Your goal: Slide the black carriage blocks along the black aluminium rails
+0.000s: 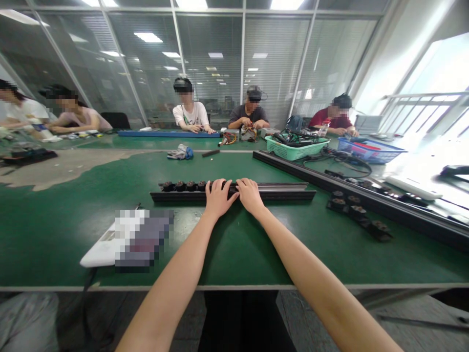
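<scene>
A long black rail [176, 197] with a channel along it lies crosswise on the green table in front of me. Several small black round-topped modules [190, 186] sit in a row along its left part. Over the middle of the rail, my left hand [219, 198] is curled, with its thumb reaching toward the right. My right hand [249, 195] grips the rail just beside it, fingers bent over the top. The two hands nearly touch, and what lies beneath the fingers is hidden. Right of the rail, a strip of similar modules [359, 215] rests on the table.
A longer black rail [330, 183] runs diagonally at right. Behind it stand a green basket [293, 150] of cables and a blue basket [373, 152]. Gloves [181, 152] lie beyond my hands. A white device [100, 249] is at near left. Several people sit across the table.
</scene>
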The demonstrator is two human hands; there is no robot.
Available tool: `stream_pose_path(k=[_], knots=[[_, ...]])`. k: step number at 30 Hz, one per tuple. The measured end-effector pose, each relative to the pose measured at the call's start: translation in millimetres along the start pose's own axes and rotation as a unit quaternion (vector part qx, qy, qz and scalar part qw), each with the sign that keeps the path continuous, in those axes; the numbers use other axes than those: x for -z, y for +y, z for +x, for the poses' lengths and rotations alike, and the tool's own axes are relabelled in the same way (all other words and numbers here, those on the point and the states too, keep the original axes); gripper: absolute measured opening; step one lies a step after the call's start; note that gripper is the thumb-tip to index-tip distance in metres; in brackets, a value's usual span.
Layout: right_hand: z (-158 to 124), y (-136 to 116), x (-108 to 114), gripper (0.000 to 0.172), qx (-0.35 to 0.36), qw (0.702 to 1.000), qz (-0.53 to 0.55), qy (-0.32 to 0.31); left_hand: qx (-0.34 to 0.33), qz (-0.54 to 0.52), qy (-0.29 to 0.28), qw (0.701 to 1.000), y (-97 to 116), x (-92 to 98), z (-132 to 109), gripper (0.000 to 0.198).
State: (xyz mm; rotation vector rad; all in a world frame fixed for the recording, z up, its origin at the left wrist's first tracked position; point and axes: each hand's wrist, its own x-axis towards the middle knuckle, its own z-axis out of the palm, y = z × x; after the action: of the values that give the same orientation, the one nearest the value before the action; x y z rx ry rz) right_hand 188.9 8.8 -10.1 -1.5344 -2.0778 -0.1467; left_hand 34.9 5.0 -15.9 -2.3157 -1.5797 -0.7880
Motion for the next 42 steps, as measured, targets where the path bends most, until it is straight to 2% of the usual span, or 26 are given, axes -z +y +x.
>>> stream_pose_path(k=[32,42], knots=[[0.5,4.1,-0.5,0.044,-0.007,0.999,0.019,0.036,0.013,-0.011,0.006,1.0,1.6,-2.4,1.9,0.046],[-0.1,3.1,1.6,0.039,-0.003,1.0,-0.001,0.017,0.01,-0.008,0.009,1.0,2.7,-1.0,1.5,0.045]])
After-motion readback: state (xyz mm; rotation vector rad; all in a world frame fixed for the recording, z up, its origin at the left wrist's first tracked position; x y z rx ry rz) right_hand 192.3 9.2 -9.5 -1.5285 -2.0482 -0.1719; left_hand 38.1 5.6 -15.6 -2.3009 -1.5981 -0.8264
